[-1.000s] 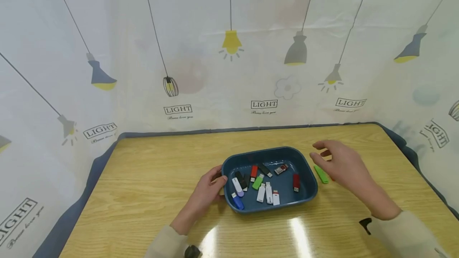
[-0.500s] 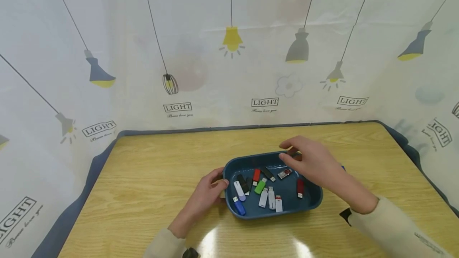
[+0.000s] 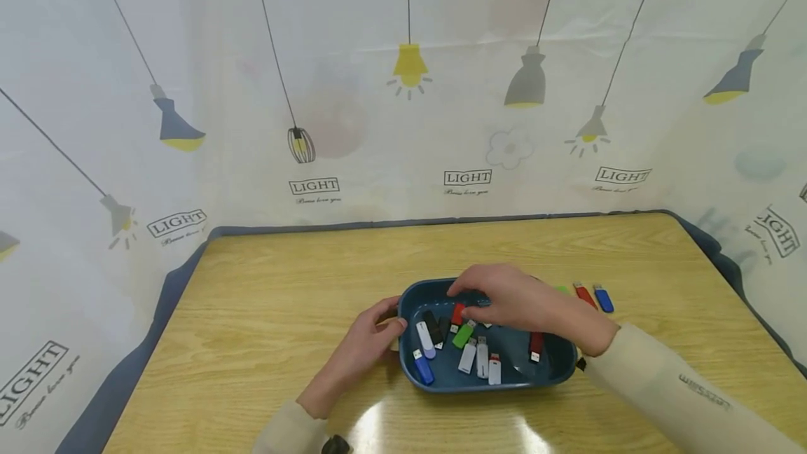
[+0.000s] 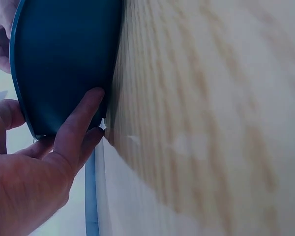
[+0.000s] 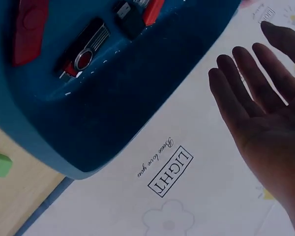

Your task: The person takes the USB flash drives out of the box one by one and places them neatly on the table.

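At the left end of a dark blue tray (image 3: 406, 377), my left hand (image 3: 366, 342) holds the rim, thumb on top and fingers against the outer wall. My right hand (image 3: 511, 300) hovers over the tray's far middle, fingers spread and relaxed with nothing in them. Below it lie USB sticks: a red one (image 3: 457, 315), a green one (image 3: 464, 333) and a dark red one (image 3: 536, 347). White sticks (image 3: 482, 357), a blue stick (image 3: 423, 367) and black ones (image 3: 432, 328) fill the left and near side. In the right wrist view a swivel USB stick (image 5: 83, 49) shows inside the tray.
Beyond the tray's right end, a red USB stick (image 3: 585, 295), a blue USB stick (image 3: 603, 298) and a partly hidden green one (image 3: 562, 289) lie on the wooden table (image 3: 265, 314). A lamp-printed curtain (image 3: 353, 90) hangs behind the table.
My right hand has moved left, from beyond the tray's right end to over its middle. The tray has shifted slightly toward me and turned a little. My left hand keeps its hold.
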The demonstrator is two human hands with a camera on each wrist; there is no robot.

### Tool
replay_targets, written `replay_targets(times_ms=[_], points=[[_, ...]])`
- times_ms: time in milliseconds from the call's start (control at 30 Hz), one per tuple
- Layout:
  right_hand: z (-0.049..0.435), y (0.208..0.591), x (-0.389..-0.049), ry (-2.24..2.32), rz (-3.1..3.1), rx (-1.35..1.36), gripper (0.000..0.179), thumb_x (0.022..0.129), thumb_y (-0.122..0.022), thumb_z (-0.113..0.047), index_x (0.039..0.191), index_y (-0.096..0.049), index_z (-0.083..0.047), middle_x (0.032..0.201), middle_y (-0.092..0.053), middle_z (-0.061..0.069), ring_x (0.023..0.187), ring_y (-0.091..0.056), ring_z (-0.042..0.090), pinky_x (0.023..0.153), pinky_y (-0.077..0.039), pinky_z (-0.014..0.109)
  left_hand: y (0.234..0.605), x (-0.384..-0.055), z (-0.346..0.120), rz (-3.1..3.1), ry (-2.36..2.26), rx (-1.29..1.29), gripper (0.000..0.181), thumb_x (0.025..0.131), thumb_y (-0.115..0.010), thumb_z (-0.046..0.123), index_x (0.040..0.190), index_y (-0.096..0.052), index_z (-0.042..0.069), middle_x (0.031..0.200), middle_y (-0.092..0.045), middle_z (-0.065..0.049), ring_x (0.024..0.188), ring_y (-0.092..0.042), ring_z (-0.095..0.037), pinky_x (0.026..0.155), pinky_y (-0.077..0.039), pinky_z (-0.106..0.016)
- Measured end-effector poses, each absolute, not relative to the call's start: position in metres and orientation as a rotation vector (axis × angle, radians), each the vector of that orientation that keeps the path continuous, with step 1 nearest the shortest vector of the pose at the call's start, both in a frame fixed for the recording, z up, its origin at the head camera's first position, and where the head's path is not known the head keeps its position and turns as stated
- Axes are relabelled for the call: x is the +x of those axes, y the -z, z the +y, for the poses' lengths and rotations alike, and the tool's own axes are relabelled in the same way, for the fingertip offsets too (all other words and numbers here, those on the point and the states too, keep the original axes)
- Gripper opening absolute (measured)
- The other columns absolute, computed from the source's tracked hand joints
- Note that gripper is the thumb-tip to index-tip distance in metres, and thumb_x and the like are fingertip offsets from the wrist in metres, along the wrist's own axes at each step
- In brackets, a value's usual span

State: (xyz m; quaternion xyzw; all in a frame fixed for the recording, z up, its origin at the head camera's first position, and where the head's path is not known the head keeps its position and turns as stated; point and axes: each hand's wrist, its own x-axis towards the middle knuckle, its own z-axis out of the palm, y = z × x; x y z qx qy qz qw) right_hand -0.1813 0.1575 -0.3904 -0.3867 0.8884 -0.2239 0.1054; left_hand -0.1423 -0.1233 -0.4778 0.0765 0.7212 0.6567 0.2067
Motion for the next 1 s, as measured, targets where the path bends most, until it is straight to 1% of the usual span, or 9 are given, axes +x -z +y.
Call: replay_targets(times_ms=[100, 200, 333, 433, 533, 700, 867, 1000], points=[[0.150, 0.394, -0.186, 0.576, 2.579, -1.196, 0.032, 0.096, -0.076, -0.019, 0.126, -0.072, -0.011, 0.124, -0.069, 0.002, 0.114, -0.066, 0.021, 0.096, -0.058, 0.041, 0.479, -0.143, -0.124, 2.007, -1.818, 0.209, 0.050, 0.108, -0.051, 0.018, 0.155, -0.043, 0.004, 0.152, -0.048, -0.022, 0.131, -0.057, -0.036, 0.088, -0.061, -0.044], [0.143, 0.398, -0.191, 0.521, 2.548, -1.258, 0.030, 0.096, -0.076, -0.019, 0.125, -0.072, -0.012, 0.122, -0.069, 0.000, 0.110, -0.066, 0.018, 0.093, -0.058, 0.039, 0.480, -0.144, -0.124, 2.005, -1.816, 0.207, 0.050, 0.109, -0.051, 0.018, 0.156, -0.043, 0.005, 0.152, -0.047, -0.022, 0.132, -0.056, -0.037, 0.090, -0.061, -0.045], [0.136, 0.405, -0.196, 0.465, 2.522, -1.294, 0.030, 0.096, -0.076, -0.018, 0.124, -0.072, -0.011, 0.120, -0.069, 0.001, 0.106, -0.066, 0.018, 0.090, -0.058, 0.036, 0.480, -0.144, -0.124, 2.000, -1.819, 0.206, 0.051, 0.108, -0.052, 0.020, 0.156, -0.042, 0.005, 0.153, -0.047, -0.022, 0.133, -0.055, -0.037, 0.091, -0.060, -0.045], [0.133, 0.409, -0.200, 0.439, 2.504, -1.300, 0.029, 0.095, -0.077, -0.016, 0.123, -0.072, -0.009, 0.119, -0.069, 0.003, 0.100, -0.066, 0.017, 0.086, -0.058, 0.034, 0.480, -0.144, -0.125, 2.003, -1.820, 0.207, 0.052, 0.108, -0.053, 0.022, 0.156, -0.042, 0.005, 0.153, -0.046, -0.022, 0.134, -0.054, -0.038, 0.092, -0.060, -0.045], [0.131, 0.413, -0.202, 0.400, 2.501, -1.301, 0.027, 0.094, -0.077, -0.014, 0.121, -0.073, -0.008, 0.117, -0.069, 0.004, 0.094, -0.064, 0.013, 0.082, -0.058, 0.032, 0.481, -0.144, -0.125, 2.000, -1.824, 0.194, 0.052, 0.108, -0.053, 0.021, 0.156, -0.043, 0.005, 0.154, -0.046, -0.021, 0.135, -0.053, -0.038, 0.092, -0.060, -0.045], [0.128, 0.417, -0.203, 0.334, 2.509, -1.272, 0.026, 0.094, -0.077, -0.012, 0.119, -0.074, -0.009, 0.114, -0.069, 0.003, 0.089, -0.059, 0.009, 0.081, -0.057, 0.030, 0.481, -0.144, -0.125, 2.007, -1.820, 0.174, 0.052, 0.108, -0.054, 0.022, 0.156, -0.043, 0.006, 0.155, -0.046, -0.020, 0.136, -0.052, -0.037, 0.092, -0.060, -0.044], [0.121, 0.420, -0.204, 0.247, 2.507, -1.287, 0.021, 0.094, -0.076, -0.009, 0.115, -0.075, -0.011, 0.106, -0.069, 0.002, 0.083, -0.058, 0.009, 0.077, -0.057, 0.029, 0.481, -0.143, -0.125, 2.032, -1.807, 0.164, 0.053, 0.108, -0.054, 0.023, 0.156, -0.043, 0.005, 0.155, -0.046, -0.020, 0.137, -0.051, -0.037, 0.093, -0.059, -0.044], [0.118, 0.426, -0.203, 0.120, 2.522, -1.344, 0.016, 0.094, -0.076, -0.009, 0.109, -0.075, -0.012, 0.096, -0.066, 0.000, 0.076, -0.057, 0.009, 0.070, -0.055, 0.028, 0.481, -0.142, -0.123, 2.008, -1.829, 0.163, 0.054, 0.107, -0.055, 0.022, 0.156, -0.042, 0.004, 0.154, -0.046, -0.022, 0.136, -0.052, -0.038, 0.092, -0.060, -0.045]])
